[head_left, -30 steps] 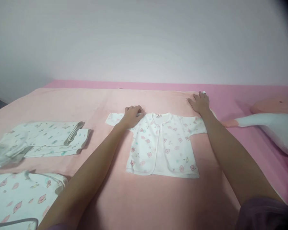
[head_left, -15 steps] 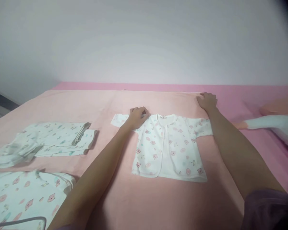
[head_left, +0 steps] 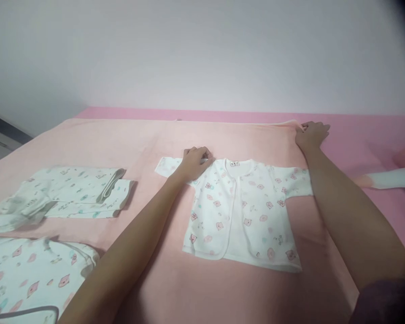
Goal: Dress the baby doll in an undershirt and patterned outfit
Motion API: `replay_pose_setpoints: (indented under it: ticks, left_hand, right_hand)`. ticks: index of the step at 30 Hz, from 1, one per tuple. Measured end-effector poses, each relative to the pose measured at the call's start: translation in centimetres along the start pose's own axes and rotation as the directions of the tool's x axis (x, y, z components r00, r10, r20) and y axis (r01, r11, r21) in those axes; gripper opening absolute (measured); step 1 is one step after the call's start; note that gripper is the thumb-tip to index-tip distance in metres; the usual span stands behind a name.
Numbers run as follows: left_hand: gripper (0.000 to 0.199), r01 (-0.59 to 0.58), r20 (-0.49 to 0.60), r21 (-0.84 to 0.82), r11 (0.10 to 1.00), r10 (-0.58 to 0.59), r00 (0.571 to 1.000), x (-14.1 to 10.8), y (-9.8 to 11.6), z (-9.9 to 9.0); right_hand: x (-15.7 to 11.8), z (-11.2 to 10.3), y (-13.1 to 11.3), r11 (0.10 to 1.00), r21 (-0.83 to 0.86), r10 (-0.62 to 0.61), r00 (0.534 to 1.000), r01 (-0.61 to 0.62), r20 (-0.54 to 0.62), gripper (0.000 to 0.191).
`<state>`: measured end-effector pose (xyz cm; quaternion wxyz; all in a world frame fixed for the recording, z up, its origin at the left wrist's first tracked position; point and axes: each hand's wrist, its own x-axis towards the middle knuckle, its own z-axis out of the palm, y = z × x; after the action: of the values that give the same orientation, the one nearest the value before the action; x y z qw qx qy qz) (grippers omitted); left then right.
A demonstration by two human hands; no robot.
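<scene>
A small white baby shirt point(head_left: 268, 220) with pink bear prints lies spread out, its front open and its sleeves stretched sideways. My left hand point(head_left: 196, 163) rests at the shirt's shoulder beside the neckline, fingers loosely bent and thumb apart, no cloth visibly gripped. At the far right my right hand point(head_left: 313, 135) is closed on the corner of a peach sheet point(head_left: 128, 139), whose edge is raised in a fold there. My right forearm crosses over the tip of the shirt's sleeve.
Folded printed baby clothes point(head_left: 77, 184) lie to the left. Nearer is another white printed garment point(head_left: 30, 274) with a grey trim. A pink bedcover point(head_left: 367, 139) shows beyond the sheet. A white and peach object point(head_left: 391, 178) lies at right, before the wall point(head_left: 202, 54).
My right hand has shifted right and away, drawing up the sheet's corner. My left hand stays at the shirt's shoulder. The camera view has shifted slightly.
</scene>
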<state>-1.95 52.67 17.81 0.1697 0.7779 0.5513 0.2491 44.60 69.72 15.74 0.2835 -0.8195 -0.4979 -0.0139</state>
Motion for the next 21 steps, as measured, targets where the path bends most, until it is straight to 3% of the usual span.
replay_pose_setpoints:
  ticks: [4,7,9,12,14,18,21]
  left_hand:
    - [0.028,-0.006,-0.002,0.005,1.0,0.006,1.0,0.1,-0.1,0.1]
    - [0.027,-0.007,-0.005,-0.001,1.0,0.007,1.0,0.1,-0.1,0.2]
    - [0.028,-0.001,-0.008,0.0,1.0,0.001,1.0,0.0,-0.1,0.1]
    - [0.028,0.0,-0.007,0.007,1.0,0.0,1.0,0.0,0.0,0.1]
    - [0.027,0.003,-0.002,0.009,1.0,-0.003,1.0,0.0,0.0,0.0]
    - [0.027,0.002,-0.001,0.001,1.0,-0.002,1.0,0.0,0.0,0.0]
    - [0.027,0.002,-0.002,-0.002,1.0,-0.002,1.0,0.0,0.0,0.1]
  right_hand:
    - [-0.5,-0.1,-0.2,0.998,-0.048,-0.039,0.994,0.034,-0.098,0.023]
    - [-1.0,-0.6,-0.7,0.996,-0.049,-0.077,0.989,0.072,-0.122,0.035]
    - [-1.3,-0.9,-1.0,0.999,-0.013,-0.05,0.976,0.048,-0.213,0.047]
    - [-1.6,-0.7,-1.1,0.994,0.1,0.072,0.918,-0.036,-0.39,0.06]
    - [-1.4,-0.3,-0.7,0.987,0.145,0.112,0.93,-0.065,-0.349,0.053]
    - [-0.7,0.6,0.1,0.997,0.08,0.009,0.993,0.0,-0.117,0.025]
    - [-0.1,0.7,0.3,0.995,0.092,0.033,0.995,-0.025,-0.09,0.017]
